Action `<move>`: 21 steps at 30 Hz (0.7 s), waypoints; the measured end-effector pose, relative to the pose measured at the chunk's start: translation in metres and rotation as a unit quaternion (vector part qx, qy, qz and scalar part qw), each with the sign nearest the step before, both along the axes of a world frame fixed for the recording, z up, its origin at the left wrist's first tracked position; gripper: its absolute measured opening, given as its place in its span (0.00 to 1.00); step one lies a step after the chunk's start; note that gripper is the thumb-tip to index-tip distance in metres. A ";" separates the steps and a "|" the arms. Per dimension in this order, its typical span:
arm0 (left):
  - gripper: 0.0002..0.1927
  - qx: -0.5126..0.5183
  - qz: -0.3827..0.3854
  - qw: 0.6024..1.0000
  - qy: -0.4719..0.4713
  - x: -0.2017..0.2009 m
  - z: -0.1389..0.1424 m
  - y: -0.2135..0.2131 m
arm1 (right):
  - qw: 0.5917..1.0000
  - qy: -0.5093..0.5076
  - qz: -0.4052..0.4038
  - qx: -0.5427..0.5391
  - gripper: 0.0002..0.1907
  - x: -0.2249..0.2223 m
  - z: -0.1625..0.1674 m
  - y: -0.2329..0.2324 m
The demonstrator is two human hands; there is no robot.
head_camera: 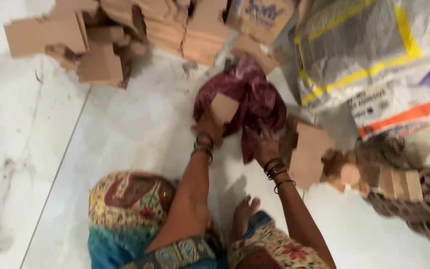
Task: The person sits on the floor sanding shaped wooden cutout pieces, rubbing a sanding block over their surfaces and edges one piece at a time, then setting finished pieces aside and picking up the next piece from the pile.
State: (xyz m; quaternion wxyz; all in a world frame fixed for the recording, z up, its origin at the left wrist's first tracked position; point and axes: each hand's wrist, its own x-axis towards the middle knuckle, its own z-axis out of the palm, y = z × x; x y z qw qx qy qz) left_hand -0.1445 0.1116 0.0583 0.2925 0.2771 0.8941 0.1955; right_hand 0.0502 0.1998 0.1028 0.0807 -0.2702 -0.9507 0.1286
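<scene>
I squat on a pale marble floor and both arms reach forward. My left hand (209,127) grips a small square piece of brown cardboard (223,108) against a crumpled maroon cloth (255,97). My right hand (266,144) holds the lower edge of the same cloth, right beside a larger brown cardboard piece (308,152). Both wrists carry dark bangles. The frame is motion-blurred, so the fingers are hard to make out.
A heap of torn cardboard pieces (110,35) lies at the top. Woven plastic sacks (374,55) with yellow and orange stripes sit at the upper right. A dark woven basket (424,199) and cardboard scraps are at the right. My bare foot (245,211) rests below the hands.
</scene>
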 end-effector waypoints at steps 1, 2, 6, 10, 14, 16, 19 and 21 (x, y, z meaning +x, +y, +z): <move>0.59 0.007 -0.013 1.000 -0.017 -0.007 -0.002 0.001 | 1.000 0.006 -0.013 -0.026 0.33 0.017 -0.002 -0.012; 0.58 0.016 -0.028 0.999 -0.032 -0.012 -0.004 0.003 | 0.998 0.017 -0.029 -0.045 0.30 0.032 -0.003 -0.019; 0.54 0.193 -0.143 0.961 -0.135 -0.022 0.002 -0.008 | 0.995 0.090 -0.002 0.031 0.25 0.063 -0.004 -0.030; 0.58 0.332 -0.037 0.911 -0.240 -0.004 0.028 -0.036 | 0.996 0.084 0.014 0.019 0.19 0.037 0.032 -0.037; 0.58 0.310 -0.037 0.912 -0.265 -0.026 0.080 -0.065 | 0.984 0.145 0.056 -0.085 0.21 -0.016 0.086 -0.061; 0.64 0.333 -0.013 0.921 -0.203 -0.049 0.099 -0.089 | 0.986 0.113 -0.014 -0.119 0.21 -0.033 0.106 -0.076; 0.67 0.323 -0.024 0.937 -0.128 -0.075 0.108 -0.119 | 0.980 0.128 -0.019 -0.149 0.23 -0.040 0.115 -0.073; 0.63 0.394 -0.036 0.895 -0.205 -0.083 0.097 -0.140 | 0.977 0.125 -0.032 -0.170 0.26 -0.035 0.108 -0.059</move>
